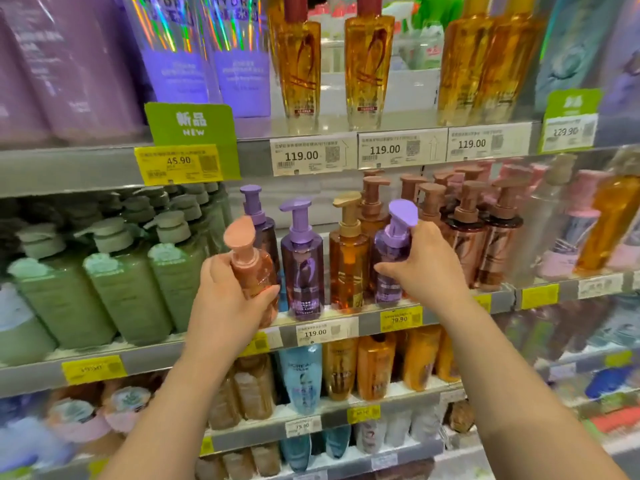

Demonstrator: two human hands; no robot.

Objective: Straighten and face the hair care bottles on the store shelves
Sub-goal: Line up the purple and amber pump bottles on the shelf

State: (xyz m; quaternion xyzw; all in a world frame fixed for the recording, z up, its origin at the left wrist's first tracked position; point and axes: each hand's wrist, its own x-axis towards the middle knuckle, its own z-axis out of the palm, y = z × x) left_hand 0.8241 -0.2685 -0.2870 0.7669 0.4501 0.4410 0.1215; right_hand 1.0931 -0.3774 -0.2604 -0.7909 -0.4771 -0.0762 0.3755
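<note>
The left hand [225, 299] grips a tilted orange pump bottle [254, 268]; the right hand [422, 268] grips a tilted, clear purple pump bottle [391, 261] at the shelf [360, 325].

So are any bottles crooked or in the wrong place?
Yes. The orange bottle in the left hand tilts, off the shelf. The purple bottle in the right hand leans left, its pump aimed outward. The rest stand upright.

head cam | faces shelves [346, 327] | close, slightly downward, edges blurred
</note>
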